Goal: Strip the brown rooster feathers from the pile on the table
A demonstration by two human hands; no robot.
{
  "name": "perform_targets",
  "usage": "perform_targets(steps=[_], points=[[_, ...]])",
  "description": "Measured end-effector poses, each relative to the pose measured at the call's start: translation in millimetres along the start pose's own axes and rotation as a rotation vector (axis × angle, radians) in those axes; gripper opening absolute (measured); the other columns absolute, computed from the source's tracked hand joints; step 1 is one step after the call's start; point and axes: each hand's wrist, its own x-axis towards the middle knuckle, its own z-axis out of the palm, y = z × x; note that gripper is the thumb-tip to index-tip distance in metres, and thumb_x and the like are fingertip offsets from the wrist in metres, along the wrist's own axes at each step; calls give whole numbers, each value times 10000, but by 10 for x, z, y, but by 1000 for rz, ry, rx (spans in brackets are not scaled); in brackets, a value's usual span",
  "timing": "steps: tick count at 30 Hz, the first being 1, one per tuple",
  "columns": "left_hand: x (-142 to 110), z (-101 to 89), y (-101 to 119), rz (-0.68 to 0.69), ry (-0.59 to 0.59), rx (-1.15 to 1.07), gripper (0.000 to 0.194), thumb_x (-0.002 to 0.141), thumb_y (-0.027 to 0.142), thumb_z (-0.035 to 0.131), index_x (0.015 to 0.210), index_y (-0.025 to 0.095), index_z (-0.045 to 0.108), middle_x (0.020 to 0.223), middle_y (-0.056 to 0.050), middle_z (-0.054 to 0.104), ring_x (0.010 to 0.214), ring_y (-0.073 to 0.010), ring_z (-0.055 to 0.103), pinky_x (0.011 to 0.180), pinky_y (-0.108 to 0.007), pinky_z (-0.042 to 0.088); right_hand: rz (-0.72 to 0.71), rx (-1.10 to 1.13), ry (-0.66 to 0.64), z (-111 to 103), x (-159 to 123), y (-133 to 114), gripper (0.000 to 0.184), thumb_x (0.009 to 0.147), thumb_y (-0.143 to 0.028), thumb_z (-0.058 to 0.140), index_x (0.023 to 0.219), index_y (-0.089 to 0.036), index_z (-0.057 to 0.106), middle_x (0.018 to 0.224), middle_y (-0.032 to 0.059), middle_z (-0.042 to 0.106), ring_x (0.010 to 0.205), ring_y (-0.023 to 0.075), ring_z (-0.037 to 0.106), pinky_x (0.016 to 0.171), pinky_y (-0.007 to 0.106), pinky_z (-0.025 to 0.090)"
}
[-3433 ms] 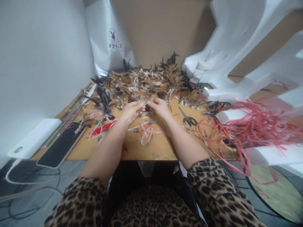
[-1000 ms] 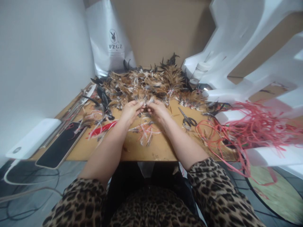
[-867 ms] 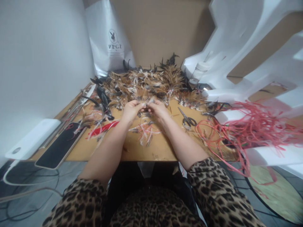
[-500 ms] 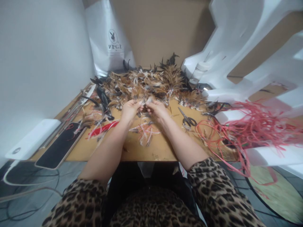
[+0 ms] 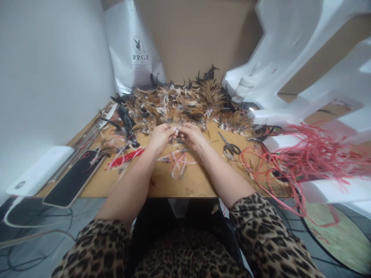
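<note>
My left hand [image 5: 162,136] and my right hand [image 5: 189,135] meet at the near edge of a pile of brown feathers [image 5: 168,94]. Both are closed in a pinch, fingertips together, on the pale base of a small feather bunch [image 5: 174,116] whose brown tips fan out beyond my fingers. The part inside the fingers is mostly hidden. Below my hands lie pink and white string scraps [image 5: 179,162] on the wooden table [image 5: 185,187]. To the right of my right hand are black-handled scissors [image 5: 229,144]; a red strip [image 5: 126,158] lies left of my left hand.
Black feathers [image 5: 126,119] lie at the left of the pile. A phone [image 5: 72,179] and a white power bank [image 5: 40,170] sit at the left edge. A tangle of pink string [image 5: 315,154] spreads at right. Behind stand a white bag [image 5: 136,46] and a bottle [image 5: 243,88].
My two hands have drawn closer together, with the fingertips now meeting at the base of the feather bunch. The other things have not moved.
</note>
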Motion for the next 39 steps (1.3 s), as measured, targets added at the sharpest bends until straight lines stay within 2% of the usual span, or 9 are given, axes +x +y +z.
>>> perform_targets(steps=[4, 11, 19, 23, 31, 39], points=[[-3, -13, 8, -36, -18, -30, 204, 602, 211, 760, 681, 89, 617, 632, -42, 646, 549, -72, 601, 529, -154, 466, 0, 19, 2, -5, -2, -22, 355, 493, -306, 782, 603, -159, 477, 483, -45, 533, 427, 33, 411, 394, 147, 284], [-9, -25, 15, -107, -26, -22, 181, 614, 187, 751, 734, 82, 666, 689, -68, 675, 604, -84, 628, 578, -162, 492, -66, -11, 109, -12, 8, -3, 337, 519, -308, 759, 542, -166, 455, 426, -57, 493, 406, 51, 434, 402, 166, 302], [-4, -52, 12, -157, -41, 33, 157, 632, 181, 740, 716, 67, 673, 673, -94, 679, 588, -95, 637, 578, -169, 505, -127, -115, 126, -16, 7, 0, 278, 526, -332, 762, 582, -153, 557, 498, -32, 570, 436, 46, 450, 444, 174, 334], [-19, -30, 38, -152, -25, 85, 138, 642, 164, 731, 711, 61, 673, 669, -102, 683, 572, -98, 638, 575, -168, 513, -168, -153, 155, 2, -6, -13, 275, 523, -334, 763, 554, -152, 559, 472, -36, 554, 432, 45, 433, 450, 181, 328], [-18, -42, 40, -172, -5, 74, 138, 647, 159, 731, 715, 57, 668, 667, -108, 683, 558, -101, 635, 555, -170, 511, -158, -188, 164, -10, -10, -9, 285, 534, -373, 756, 566, -153, 577, 462, -38, 546, 428, 47, 429, 450, 182, 321], [-25, -30, 57, -225, -4, 25, 91, 686, 111, 690, 735, 40, 660, 682, -115, 687, 554, -96, 633, 538, -160, 506, -141, -132, 199, -21, 11, -7, 293, 530, -373, 746, 580, -154, 558, 424, -57, 518, 393, 44, 420, 428, 178, 308]])
